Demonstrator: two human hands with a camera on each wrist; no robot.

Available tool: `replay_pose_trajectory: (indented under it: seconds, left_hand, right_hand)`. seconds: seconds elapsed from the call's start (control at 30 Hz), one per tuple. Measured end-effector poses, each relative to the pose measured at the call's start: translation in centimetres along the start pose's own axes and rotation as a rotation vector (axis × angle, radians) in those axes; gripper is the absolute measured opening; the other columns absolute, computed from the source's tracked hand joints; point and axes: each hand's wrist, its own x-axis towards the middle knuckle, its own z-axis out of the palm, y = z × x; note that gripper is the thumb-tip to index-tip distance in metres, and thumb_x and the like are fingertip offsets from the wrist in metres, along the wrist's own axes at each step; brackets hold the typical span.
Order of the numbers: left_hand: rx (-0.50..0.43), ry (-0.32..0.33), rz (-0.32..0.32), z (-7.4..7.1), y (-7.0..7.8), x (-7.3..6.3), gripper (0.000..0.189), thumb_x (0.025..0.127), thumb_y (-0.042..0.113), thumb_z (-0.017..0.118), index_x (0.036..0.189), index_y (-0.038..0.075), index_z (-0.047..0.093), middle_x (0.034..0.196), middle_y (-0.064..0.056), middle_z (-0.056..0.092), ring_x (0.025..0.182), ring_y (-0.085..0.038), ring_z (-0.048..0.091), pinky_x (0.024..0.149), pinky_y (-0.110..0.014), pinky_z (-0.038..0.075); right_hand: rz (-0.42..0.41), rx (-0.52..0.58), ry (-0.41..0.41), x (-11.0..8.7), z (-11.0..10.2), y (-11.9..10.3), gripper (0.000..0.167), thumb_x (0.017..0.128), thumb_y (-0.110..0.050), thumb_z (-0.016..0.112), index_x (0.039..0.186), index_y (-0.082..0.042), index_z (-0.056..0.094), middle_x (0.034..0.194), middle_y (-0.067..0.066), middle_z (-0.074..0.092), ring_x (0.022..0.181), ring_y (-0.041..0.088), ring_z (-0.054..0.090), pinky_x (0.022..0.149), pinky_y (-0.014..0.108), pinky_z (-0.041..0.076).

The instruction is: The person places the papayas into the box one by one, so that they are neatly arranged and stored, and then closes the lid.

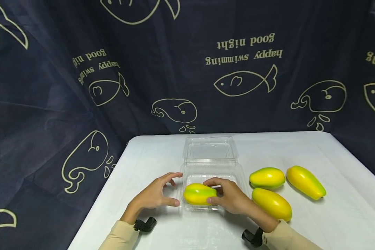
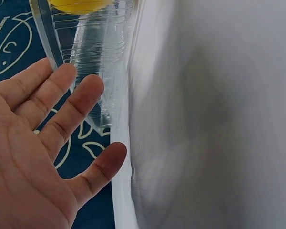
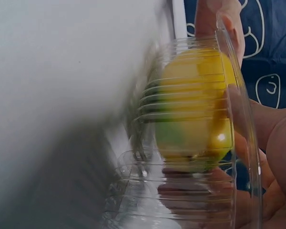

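A yellow-green papaya (image 1: pixel 196 194) lies on its side in the near part of a clear plastic clamshell box (image 1: pixel 213 169). My right hand (image 1: pixel 232 197) grips its right end between thumb and fingers. Through the ribbed wall in the right wrist view, the papaya (image 3: pixel 193 105) shows with fingers at its end. My left hand (image 1: pixel 153 195) hovers at the box's left side, thumb and fingers spread apart, holding nothing. In the left wrist view, the left hand's fingertips (image 2: pixel 91 88) are right at the box wall.
The box's lid (image 1: pixel 210 148) is folded back, away from me. To the right on the white table (image 1: pixel 328 156) lie three more papayas: one at the back (image 1: pixel 267 178), one in front (image 1: pixel 272 204) and one farther right (image 1: pixel 305 182). A dark printed curtain (image 1: pixel 175 69) hangs behind.
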Motion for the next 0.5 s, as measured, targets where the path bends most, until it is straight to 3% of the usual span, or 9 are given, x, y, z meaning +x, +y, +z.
replay_pose_trajectory:
  seconds: [0.5]
  left_hand:
    - [0.003, -0.001, -0.029, 0.12, 0.20, -0.09, 0.089, 0.075, 0.038, 0.088, 0.151, 0.023, 0.044, 0.147, 0.004, 0.053, 0.116, -0.013, 0.059, 0.106, -0.049, 0.045]
  right_hand:
    - [0.015, -0.052, 0.073, -0.50, -0.29, -0.63, 0.042, 0.086, -0.019, 0.080, 0.125, -0.019, 0.066, 0.129, 0.001, 0.068, 0.123, 0.035, 0.061, 0.102, 0.051, 0.050]
